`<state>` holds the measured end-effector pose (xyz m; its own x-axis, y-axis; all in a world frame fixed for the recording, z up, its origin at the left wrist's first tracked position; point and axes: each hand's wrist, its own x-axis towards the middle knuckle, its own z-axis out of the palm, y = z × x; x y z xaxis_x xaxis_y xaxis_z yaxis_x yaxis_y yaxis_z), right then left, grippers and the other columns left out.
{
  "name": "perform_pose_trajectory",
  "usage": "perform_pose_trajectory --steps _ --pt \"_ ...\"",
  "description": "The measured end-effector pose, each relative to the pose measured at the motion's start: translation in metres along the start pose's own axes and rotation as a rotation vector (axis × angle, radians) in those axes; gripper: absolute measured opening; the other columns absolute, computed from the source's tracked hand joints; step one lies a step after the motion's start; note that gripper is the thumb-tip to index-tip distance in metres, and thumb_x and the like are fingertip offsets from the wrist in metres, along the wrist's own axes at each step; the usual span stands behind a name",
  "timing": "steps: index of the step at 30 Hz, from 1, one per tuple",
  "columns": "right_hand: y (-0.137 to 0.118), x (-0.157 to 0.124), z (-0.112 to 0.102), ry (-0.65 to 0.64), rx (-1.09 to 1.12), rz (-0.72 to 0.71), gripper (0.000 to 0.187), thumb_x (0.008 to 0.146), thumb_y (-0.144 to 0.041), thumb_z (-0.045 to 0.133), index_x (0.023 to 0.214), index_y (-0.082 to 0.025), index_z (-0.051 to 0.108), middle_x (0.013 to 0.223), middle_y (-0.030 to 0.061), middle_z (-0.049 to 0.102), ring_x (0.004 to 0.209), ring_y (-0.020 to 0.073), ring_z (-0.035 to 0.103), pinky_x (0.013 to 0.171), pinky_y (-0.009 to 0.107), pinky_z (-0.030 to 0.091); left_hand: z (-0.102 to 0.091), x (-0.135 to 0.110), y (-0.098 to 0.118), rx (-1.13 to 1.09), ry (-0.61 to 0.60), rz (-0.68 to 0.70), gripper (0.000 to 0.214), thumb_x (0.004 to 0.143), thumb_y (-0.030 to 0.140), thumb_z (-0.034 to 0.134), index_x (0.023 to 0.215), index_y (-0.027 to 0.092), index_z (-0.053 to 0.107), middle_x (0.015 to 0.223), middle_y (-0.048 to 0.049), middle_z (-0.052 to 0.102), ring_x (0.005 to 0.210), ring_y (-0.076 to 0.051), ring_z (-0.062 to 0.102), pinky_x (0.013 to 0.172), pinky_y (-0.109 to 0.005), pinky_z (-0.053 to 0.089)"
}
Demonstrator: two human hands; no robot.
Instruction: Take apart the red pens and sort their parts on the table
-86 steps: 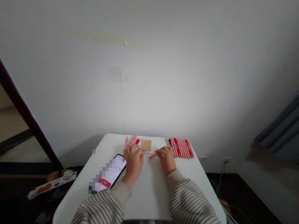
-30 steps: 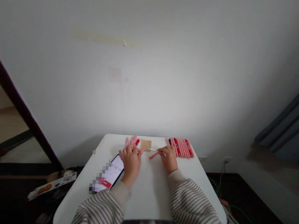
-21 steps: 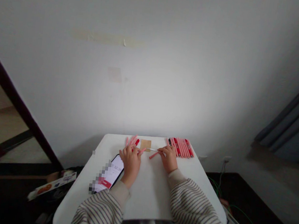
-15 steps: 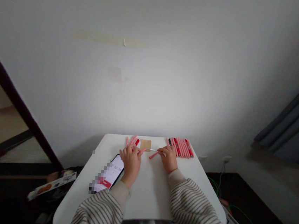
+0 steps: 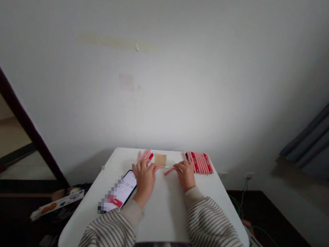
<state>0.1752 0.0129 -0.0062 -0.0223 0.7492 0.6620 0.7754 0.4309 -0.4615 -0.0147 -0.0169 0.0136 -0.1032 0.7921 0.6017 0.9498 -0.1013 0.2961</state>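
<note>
My left hand (image 5: 145, 182) is closed on a pink pen barrel (image 5: 158, 167) that points to the right. A thin whitish pen refill (image 5: 167, 167) spans the gap between the hands, its left end at the barrel's tip. Its right end lies in the pinched fingers of my right hand (image 5: 186, 177). Beneath those fingers a short pink pen part (image 5: 168, 172) slants down to the left; whether they grip it too is unclear. Behind my left hand lie several pink pen pieces and a red one (image 5: 151, 156). A row of pink and red pens (image 5: 200, 163) lies beside my right hand.
A brown paper square (image 5: 160, 160) lies at the back of the white table (image 5: 167, 217). Left of my left wrist rests a phone (image 5: 121, 191) with a timer on its screen. The wall (image 5: 166, 100) stands just behind the table.
The pink barrel in my left hand has tipped to nearly level and lines up with the refill. My right hand has barely moved.
</note>
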Motion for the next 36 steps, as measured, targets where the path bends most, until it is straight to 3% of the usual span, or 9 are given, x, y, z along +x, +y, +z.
perform_pose_trajectory --steps 13,23,30,36 --pt "-0.001 -0.002 0.003 -0.035 -0.002 -0.013 0.013 0.083 -0.021 0.063 0.086 -0.026 0.075 0.086 0.0058 0.063 0.093 0.0217 0.048 0.084 0.035 0.039 0.002 -0.001 0.001 -0.029 -0.052 0.079 0.02 0.085 0.037 0.053 0.091 0.029 0.07 0.116 -0.0075 0.06 0.116 -0.027 0.047 0.108 -0.062 0.02" --pt "-0.01 -0.004 0.003 -0.086 0.027 -0.063 0.013 0.083 -0.023 0.064 0.088 -0.029 0.075 0.084 0.0047 0.063 0.091 0.0212 0.049 0.083 0.036 0.041 -0.008 0.001 0.008 -0.069 -0.012 0.19 0.016 0.083 0.036 0.056 0.084 0.029 0.071 0.107 -0.0063 0.06 0.111 -0.024 0.05 0.109 -0.051 0.027" --pt "-0.013 -0.003 0.002 -0.131 0.093 -0.08 0.016 0.083 -0.023 0.065 0.096 -0.026 0.072 0.086 0.0044 0.065 0.093 0.0214 0.051 0.086 0.037 0.042 -0.007 0.0 0.009 -0.103 -0.014 0.189 0.019 0.086 0.036 0.053 0.084 0.027 0.07 0.104 -0.005 0.06 0.111 -0.022 0.05 0.111 -0.051 0.025" --pt "-0.004 -0.002 0.002 -0.092 0.045 -0.038 0.016 0.085 -0.022 0.06 0.096 -0.025 0.072 0.091 0.0062 0.065 0.094 0.0217 0.051 0.086 0.037 0.042 -0.001 0.0 0.005 -0.117 0.014 0.182 0.016 0.084 0.035 0.056 0.086 0.027 0.07 0.107 -0.006 0.06 0.113 -0.024 0.05 0.109 -0.051 0.027"
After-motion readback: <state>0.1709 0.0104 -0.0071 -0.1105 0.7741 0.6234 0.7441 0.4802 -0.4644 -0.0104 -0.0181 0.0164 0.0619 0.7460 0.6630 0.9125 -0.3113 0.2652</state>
